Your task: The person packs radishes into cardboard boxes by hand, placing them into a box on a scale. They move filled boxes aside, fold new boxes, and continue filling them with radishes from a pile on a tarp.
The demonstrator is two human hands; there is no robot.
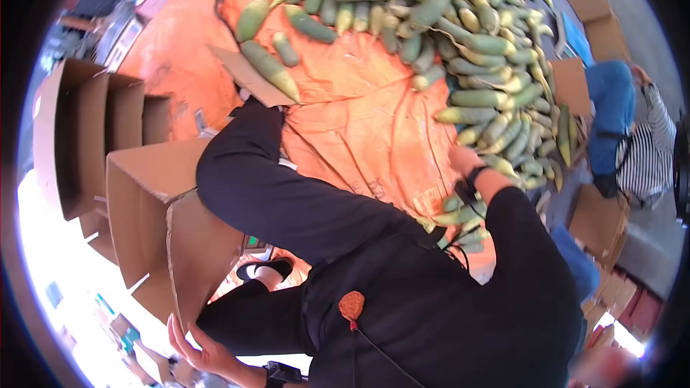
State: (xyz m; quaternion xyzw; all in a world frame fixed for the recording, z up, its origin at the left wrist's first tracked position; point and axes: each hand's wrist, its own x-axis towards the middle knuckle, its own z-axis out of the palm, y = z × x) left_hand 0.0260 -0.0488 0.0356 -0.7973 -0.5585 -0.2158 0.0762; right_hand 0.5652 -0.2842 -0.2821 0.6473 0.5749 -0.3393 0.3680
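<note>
My left hand (pixel 205 354) is at the lower left, at the edge of an open cardboard box (pixel 205 251). Its fingers and thumb straddle that edge, closed on the cardboard. My right hand (pixel 463 160) hovers by the near side of a large heap of long green radishes (pixel 478 99), just below a radish with a pale tip. Its fingers are small and blurred, so whether they hold anything cannot be made out. A few more green radishes (pixel 460 215) lie under my right forearm, partly hidden by the sleeve.
An orange tarp (pixel 352 129) covers the ground, with loose radishes (pixel 269 70) by a cardboard flap (pixel 251 75). Nested cardboard boxes (pixel 90 136) stand at the left. At the right, a person in a striped top (pixel 647 162) is beside more cardboard (pixel 600 223). My leg (pixel 287 201) crosses the tarp.
</note>
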